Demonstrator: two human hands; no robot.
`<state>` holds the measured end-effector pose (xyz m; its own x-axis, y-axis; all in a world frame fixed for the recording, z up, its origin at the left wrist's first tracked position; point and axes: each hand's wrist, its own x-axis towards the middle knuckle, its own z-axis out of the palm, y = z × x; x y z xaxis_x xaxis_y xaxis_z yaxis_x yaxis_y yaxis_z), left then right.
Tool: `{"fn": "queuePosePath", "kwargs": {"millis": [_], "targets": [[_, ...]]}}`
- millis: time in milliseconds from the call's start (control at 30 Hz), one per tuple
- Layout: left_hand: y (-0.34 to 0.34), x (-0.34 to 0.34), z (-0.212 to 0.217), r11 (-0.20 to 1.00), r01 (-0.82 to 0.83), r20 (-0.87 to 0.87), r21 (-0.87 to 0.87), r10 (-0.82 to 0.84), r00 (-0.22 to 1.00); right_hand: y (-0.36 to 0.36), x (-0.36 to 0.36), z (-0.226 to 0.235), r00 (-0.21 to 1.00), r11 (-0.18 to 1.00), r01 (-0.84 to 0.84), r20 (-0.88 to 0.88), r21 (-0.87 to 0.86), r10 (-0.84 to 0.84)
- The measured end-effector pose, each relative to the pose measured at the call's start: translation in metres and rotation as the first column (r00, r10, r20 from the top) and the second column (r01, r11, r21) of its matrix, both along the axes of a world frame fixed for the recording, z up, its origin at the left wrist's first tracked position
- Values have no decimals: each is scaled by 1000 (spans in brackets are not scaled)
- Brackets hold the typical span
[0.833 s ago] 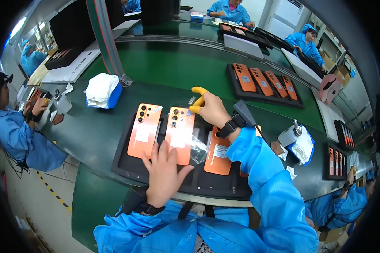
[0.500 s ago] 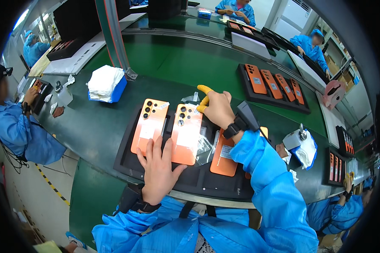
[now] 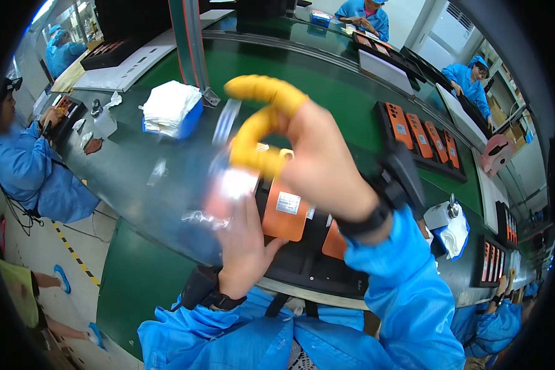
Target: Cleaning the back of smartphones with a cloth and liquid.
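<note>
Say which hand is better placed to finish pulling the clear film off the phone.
Right, probably. The right hand is raised with the clear film pinched in its yellow-capped fingertips; the left hand lies flat on the orange phone, steadying it.

Raised right hand point(image 3: 314, 160) hides the tray point(image 3: 302, 265), film point(image 3: 228, 179) blurred.

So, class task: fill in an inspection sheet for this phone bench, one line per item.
Surface: green conveyor belt.
Job's things: orange phones in a black tray; clear film, blurred.
Clutter: white wipes in a blue box; small bottle.
Grippers: right hand raised, yellow finger cots pinching the film; left hand resting on a phone.
Cables: nothing seen.
Surroundings: blue-coated co-workers; further phone trays.
</note>
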<state>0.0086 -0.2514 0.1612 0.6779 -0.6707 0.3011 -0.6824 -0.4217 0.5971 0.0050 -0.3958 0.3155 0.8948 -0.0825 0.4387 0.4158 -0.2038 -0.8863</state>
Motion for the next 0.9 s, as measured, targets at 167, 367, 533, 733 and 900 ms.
{"fn": "queuePosePath", "kwargs": {"millis": [167, 367, 533, 733, 900], "targets": [[19, 21, 14, 979, -158, 213, 130, 128, 969, -64, 61, -99, 801, 859, 428, -323, -282, -505], [46, 47, 13, 954, -233, 167, 186, 203, 965, -55, 65, -112, 688, 554, 368, -183, -747, -703], [49, 50, 12, 958, -227, 133, 177, 205, 970, -58, 76, -115, 677, 612, 372, -247, -698, -693], [42, 50, 7, 952, -260, 153, 158, 237, 959, -29, 68, -113, 790, 286, 355, 122, -890, -601], [48, 72, -45, 902, -419, 457, 103, 331, 826, 79, -18, -69, 988, 842, -94, -156, -532, 11]]}}
